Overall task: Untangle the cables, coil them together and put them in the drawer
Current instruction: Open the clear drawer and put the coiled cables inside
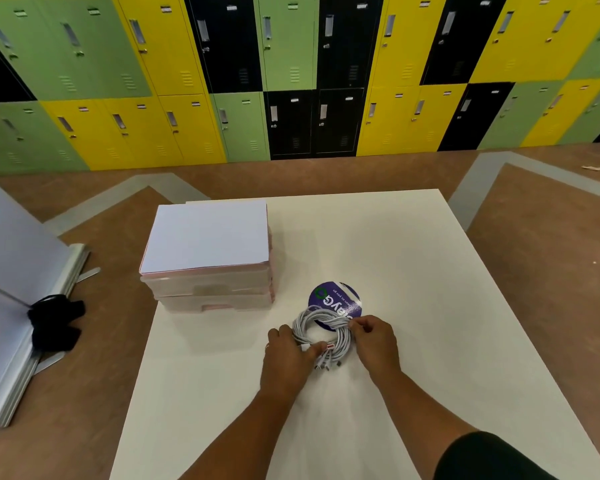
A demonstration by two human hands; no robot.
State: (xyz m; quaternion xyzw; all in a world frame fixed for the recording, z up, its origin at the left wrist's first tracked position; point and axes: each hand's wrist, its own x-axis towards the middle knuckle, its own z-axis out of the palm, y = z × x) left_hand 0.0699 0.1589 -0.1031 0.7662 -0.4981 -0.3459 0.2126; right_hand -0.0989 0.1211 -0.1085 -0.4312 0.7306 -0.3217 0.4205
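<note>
Cables (321, 332) are lying in the head view as one pale grey coil on the white table (413, 258), partly overlapping a round purple sticker (338, 297). The left hand (286, 353) is gripping the coil's near-left side, where the plug ends (326, 363) are bunching. The right hand (374, 341) is pinching strands on the coil's right side. Coiling is looking nearly done, so the step in hand is probably securing the bundle. Doing it well is calling for the left hand to be clamping the loops flat while the right is tucking the loose ends in, so nothing is springing open on the lift. The drawer unit (212, 292) is standing near, to the left and farther back, and its drawers are appearing closed.
</note>
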